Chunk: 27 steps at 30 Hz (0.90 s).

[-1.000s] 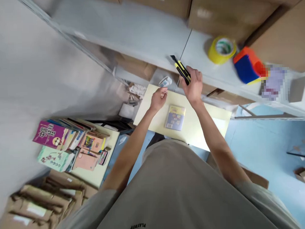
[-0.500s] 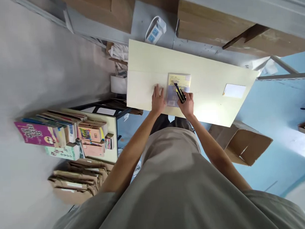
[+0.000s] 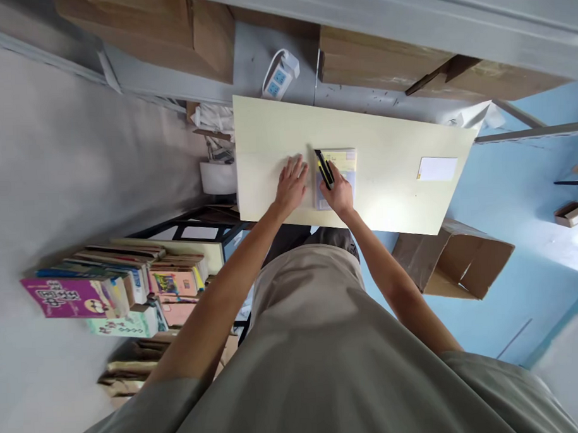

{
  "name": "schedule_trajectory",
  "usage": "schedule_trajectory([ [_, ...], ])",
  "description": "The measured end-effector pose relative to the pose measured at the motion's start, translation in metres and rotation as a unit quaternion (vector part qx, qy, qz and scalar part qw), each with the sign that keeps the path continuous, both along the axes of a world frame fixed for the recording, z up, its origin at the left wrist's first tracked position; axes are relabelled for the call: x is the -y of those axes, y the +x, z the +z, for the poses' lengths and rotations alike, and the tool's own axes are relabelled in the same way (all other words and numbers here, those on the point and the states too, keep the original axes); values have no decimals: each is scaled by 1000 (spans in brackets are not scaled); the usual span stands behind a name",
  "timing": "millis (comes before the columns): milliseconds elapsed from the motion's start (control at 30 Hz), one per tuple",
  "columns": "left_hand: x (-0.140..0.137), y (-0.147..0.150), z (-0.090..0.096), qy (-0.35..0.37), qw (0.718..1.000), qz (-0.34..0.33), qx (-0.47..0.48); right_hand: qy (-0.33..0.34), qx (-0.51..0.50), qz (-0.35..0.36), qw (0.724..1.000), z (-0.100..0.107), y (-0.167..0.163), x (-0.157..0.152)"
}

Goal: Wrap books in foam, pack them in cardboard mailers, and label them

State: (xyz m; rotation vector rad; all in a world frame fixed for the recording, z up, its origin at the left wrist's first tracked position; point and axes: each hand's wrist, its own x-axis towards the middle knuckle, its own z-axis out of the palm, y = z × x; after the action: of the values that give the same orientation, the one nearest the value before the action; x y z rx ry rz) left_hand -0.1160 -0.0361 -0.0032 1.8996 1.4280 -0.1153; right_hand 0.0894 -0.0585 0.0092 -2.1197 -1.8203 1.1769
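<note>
In my right hand [image 3: 338, 191] I grip a black and yellow utility knife [image 3: 324, 170], its tip pointing up and left. The knife is over the left part of a yellow and purple book [image 3: 348, 167] lying on the cream tabletop [image 3: 388, 200]. My right hand and the knife hide much of the cover. Whether the tip touches the book or the table I cannot tell. To the left of the book my left hand [image 3: 291, 183] rests on the tabletop, fingers spread, holding nothing.
A white card or pad [image 3: 437, 168] lies on the table's right part. Behind the table are a power strip [image 3: 279, 76] and cardboard boxes [image 3: 373, 57]. Stacks of books [image 3: 125, 279] stand at the lower left. An open cardboard box [image 3: 454, 259] sits at the right below the table.
My right hand has moved the knife left across the book, towards its left edge. My left hand has shifted a little left and its fingers are more spread. The camera view has also shifted.
</note>
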Motion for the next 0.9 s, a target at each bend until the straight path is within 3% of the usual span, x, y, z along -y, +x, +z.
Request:
schedule_trajectory([
  [167,-22,-10,0,5,996,-84,14,-20,39,0,999,1,-29,-15],
  [333,-33,-12,6,-7,992,-121,-17,-61,94,-8,994,13,-49,-16],
  [600,-41,-22,-4,-16,993,-103,57,-94,136,-14,986,28,-70,-12],
  [900,-45,-22,-5,-15,993,-109,54,-109,159,-1,981,39,-79,11],
])
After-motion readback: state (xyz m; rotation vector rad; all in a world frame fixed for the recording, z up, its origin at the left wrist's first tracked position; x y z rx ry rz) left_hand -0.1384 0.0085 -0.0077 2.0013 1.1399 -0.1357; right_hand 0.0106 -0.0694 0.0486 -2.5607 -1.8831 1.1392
